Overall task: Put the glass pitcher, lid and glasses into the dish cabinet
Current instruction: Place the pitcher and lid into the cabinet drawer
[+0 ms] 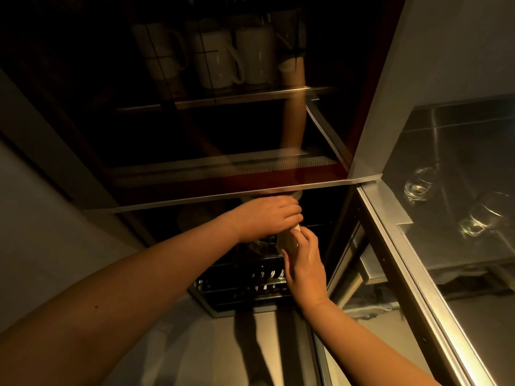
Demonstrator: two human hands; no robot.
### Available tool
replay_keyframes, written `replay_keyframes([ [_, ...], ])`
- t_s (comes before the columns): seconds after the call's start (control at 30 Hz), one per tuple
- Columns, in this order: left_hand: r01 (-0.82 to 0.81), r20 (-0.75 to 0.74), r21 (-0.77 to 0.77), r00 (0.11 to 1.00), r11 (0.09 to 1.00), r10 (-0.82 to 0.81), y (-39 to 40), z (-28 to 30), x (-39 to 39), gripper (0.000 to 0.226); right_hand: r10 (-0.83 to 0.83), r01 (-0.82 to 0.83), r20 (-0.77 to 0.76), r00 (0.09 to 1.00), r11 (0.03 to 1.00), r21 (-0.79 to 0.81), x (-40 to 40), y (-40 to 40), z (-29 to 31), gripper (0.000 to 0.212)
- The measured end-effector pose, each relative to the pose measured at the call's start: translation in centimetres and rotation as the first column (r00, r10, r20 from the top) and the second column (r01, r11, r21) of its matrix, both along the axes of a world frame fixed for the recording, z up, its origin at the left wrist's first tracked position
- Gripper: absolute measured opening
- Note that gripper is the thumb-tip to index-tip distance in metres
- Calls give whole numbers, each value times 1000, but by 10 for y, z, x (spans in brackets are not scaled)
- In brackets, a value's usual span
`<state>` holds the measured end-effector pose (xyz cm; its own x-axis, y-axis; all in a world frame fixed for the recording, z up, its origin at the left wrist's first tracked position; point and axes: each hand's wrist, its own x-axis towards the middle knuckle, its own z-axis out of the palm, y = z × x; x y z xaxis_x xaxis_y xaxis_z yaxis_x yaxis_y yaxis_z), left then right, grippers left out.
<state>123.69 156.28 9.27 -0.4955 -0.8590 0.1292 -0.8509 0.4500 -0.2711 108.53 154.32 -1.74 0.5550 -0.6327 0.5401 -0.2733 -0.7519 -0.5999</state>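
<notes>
Lid held at the dish cabinet's dark opening

The pale lid [288, 240] sits between both hands: left hand [267, 217] curls over it from above, right hand [305, 263] pinches its lower edge. Two glasses [418, 183] appear in the open glass door [446, 224]; mugs [237, 59] stand above.

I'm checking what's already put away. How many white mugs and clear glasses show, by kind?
White mugs: 3, behind the cabinet's dark glass door
Clear glasses: 2, at the right
Total: 5
</notes>
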Motion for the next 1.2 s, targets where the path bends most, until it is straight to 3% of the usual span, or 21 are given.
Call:
replay_keyframes([
  [0.1, -218, -218, 13, 952, 976, 215, 14, -6, -8, 68, -21, 21, 1, 1000, 1000, 23, 7, 0, 5, 66],
  [0.17, -353, -359, 91, 861, 931, 361, 31, -24, -16, 80, -16, 15, 7, 1000, 999, 39, 11, 0, 7, 65],
  [0.23, -444, -410, 162, 782, 881, 469, 47, -46, -26, 88, -8, 7, 9, 1000, 999, 50, 15, 0, 8, 63],
  [0.43, -501, -474, 378, 618, 778, 628, 69, -75, -48, 79, -65, 62, 9, 998, 986, 153, 32, -1, 7, 55],
  [0.57, -509, -549, 425, 513, 749, 660, 69, -75, -51, 81, -22, 18, 19, 1000, 980, 200, 38, 2, 6, 58],
  [1.0, -502, -557, 450, 489, 739, 672, 65, -85, -55, 85, 95, -47, -130, 987, 942, 332, 17, 21, -21, 80],
  [1.2, -491, -565, 464, 477, 737, 673, 59, -92, -55, 92, 224, -159, -193, 955, 939, 306, 12, 14, -25, 88],
])
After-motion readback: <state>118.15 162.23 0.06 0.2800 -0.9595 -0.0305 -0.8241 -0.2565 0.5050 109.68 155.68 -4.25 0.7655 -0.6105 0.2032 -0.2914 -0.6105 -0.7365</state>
